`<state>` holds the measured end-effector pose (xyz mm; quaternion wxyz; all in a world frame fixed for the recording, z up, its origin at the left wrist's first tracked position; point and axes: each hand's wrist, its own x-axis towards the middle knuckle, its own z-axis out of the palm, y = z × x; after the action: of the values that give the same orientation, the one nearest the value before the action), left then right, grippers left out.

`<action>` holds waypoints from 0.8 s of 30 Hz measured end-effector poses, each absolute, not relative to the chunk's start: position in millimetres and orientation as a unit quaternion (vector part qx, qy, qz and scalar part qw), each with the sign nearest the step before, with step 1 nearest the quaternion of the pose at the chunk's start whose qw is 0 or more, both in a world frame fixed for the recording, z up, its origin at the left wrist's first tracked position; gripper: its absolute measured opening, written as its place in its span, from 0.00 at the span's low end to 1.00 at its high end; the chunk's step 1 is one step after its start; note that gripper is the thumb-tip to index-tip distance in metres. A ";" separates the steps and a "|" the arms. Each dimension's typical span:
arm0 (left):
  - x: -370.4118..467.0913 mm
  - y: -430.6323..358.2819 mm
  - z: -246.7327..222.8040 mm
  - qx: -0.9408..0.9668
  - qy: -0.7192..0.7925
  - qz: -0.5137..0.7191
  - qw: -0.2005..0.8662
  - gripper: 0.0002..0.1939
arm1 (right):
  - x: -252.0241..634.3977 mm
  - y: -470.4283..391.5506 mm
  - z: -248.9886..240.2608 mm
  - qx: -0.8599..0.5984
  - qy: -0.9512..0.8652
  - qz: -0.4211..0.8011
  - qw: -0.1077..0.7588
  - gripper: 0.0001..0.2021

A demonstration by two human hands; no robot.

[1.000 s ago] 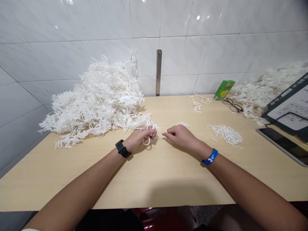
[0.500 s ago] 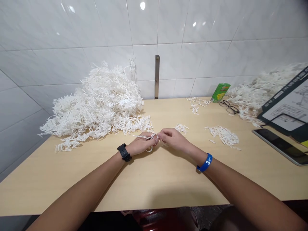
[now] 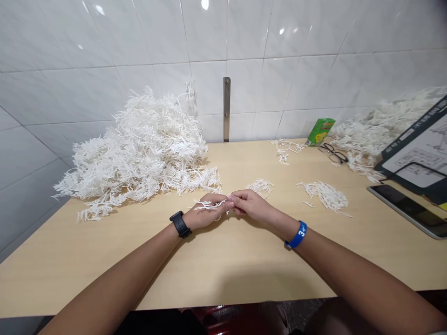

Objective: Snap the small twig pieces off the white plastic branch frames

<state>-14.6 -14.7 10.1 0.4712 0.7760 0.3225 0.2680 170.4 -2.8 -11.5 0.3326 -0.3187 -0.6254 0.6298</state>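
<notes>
My left hand [image 3: 208, 211], with a black watch at the wrist, is closed on a thin branched white piece [image 3: 206, 205] that lies across its fingers. Its fingertips meet those of my right hand [image 3: 249, 203], which pinches the right end of the same piece. A blue wristband circles my right wrist. A big heap of white branched pieces [image 3: 146, 144] stands behind my left hand. Just beyond my right hand lies a small pile of short white bits [image 3: 261, 187], and a larger pile [image 3: 328, 196] sits farther right.
Against the tiled wall at the right are a green box [image 3: 320, 132], glasses [image 3: 333, 153] and a second white heap [image 3: 370, 130]. A phone [image 3: 412, 210] lies by a dark printed board [image 3: 415, 160]. A few strands [image 3: 288, 146] lie at the table's [image 3: 195, 279] back.
The white piece has shifted and now lies flat over my left fingers, its branches pointing left. My right hand has dropped slightly, its fingertips still at my left fingertips.
</notes>
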 end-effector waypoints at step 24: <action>-15.0 -14.4 10.0 0.639 0.264 0.289 0.662 0.18 | 181.9 -1.7 2.3 -0.222 -0.685 0.629 0.293 0.23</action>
<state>-15.0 -14.4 10.0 0.6625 0.6386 0.2644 0.2887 181.9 -1.7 2.3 0.2929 -0.2219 -0.6850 0.6291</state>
